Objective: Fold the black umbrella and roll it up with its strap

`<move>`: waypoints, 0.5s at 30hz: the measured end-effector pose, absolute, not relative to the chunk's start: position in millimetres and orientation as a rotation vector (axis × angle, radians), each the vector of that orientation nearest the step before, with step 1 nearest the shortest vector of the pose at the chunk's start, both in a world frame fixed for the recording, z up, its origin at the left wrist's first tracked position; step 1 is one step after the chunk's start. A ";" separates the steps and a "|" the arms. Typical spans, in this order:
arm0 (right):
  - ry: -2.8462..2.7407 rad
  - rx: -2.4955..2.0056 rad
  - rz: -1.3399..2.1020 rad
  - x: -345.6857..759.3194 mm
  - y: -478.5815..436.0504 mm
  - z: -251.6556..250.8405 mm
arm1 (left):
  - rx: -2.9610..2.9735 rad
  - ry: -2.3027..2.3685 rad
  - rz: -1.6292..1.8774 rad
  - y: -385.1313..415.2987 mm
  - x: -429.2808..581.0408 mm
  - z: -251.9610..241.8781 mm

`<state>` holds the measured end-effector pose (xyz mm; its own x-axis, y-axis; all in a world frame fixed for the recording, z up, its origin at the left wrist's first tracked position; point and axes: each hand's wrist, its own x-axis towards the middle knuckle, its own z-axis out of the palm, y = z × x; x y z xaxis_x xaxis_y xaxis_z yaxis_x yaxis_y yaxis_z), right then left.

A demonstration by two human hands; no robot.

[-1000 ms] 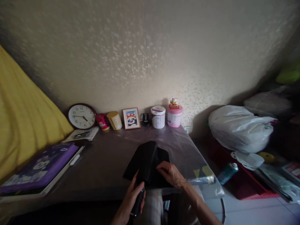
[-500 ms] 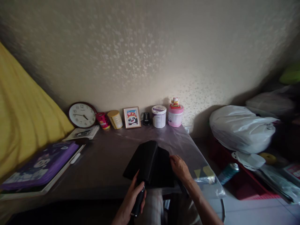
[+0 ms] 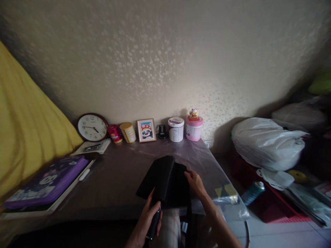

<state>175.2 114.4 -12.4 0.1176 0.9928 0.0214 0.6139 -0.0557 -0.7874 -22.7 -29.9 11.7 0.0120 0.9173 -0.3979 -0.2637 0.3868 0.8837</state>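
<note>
A black folding umbrella (image 3: 160,177) is held over the table's front edge, its fabric loose and spread in broad folds. Wrapped around its dark handle (image 3: 154,223) is my left hand (image 3: 148,218), with the thumb lying along the top near a shiny ring. My right hand (image 3: 196,182) pinches the right edge of the black fabric between thumb and fingers. A dark strip hangs below the fabric beside my right wrist.
Along the wall stand a clock (image 3: 92,127), a red can (image 3: 114,133), a yellow can (image 3: 128,132), a picture frame (image 3: 146,139) and two tubs. A purple folder (image 3: 46,182) lies left. Right of the table (image 3: 119,172) are a white bag (image 3: 267,143) and a spray can (image 3: 253,193).
My right hand has shifted slightly left and up along the fabric's edge, and more of the dark strip shows beneath it. My left hand keeps its hold on the handle.
</note>
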 end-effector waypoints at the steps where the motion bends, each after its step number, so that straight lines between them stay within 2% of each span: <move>1: -1.557 -1.745 0.746 173.0 114.3 -12.7 | 0.702 1.213 1.048 -29.5 -22.9 10.8; 15: -1.539 -1.614 0.732 154.3 118.8 -3.9 | 0.729 1.211 1.021 -30.6 -20.7 15.3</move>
<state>154.3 118.8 -3.9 0.1036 0.9893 0.1027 0.5443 0.0300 -0.8384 -20.7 -30.6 15.3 0.0330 0.9173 -0.3967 -0.2366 0.3928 0.8886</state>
